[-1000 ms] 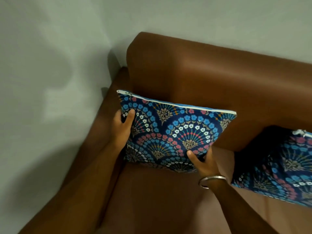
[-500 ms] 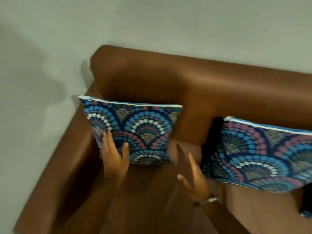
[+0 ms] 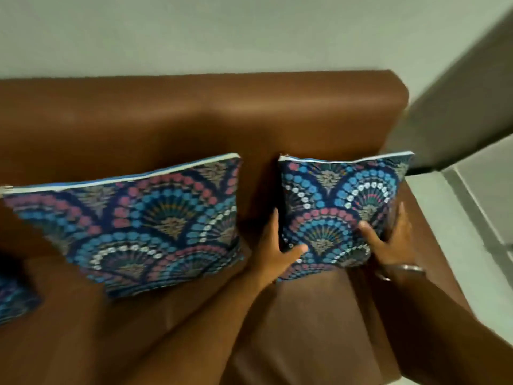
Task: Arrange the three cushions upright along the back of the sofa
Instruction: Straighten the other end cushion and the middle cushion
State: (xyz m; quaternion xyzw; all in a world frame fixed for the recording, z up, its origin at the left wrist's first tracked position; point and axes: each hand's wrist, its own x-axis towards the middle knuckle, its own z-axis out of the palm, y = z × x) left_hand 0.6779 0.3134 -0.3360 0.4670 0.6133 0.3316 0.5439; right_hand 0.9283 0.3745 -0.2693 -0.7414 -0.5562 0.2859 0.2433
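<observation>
A blue fan-patterned cushion (image 3: 336,201) stands upright against the brown sofa back (image 3: 194,112) at the sofa's right end. My left hand (image 3: 273,250) grips its lower left edge, thumb on the front. My right hand (image 3: 388,240), a bangle on its wrist, holds its lower right edge. A second matching cushion (image 3: 133,220) leans upright against the back in the middle. Only a corner of a third cushion (image 3: 14,295) shows at the left frame edge.
The sofa's right armrest (image 3: 427,245) lies just beyond the held cushion. Pale floor tiles (image 3: 472,218) and a grey wall (image 3: 222,31) surround the sofa. The brown seat (image 3: 305,329) stretches in front of the cushions.
My view has swung right from the left-end cushion. Both hands let go of it and now hold the cushion at the sofa's right end.
</observation>
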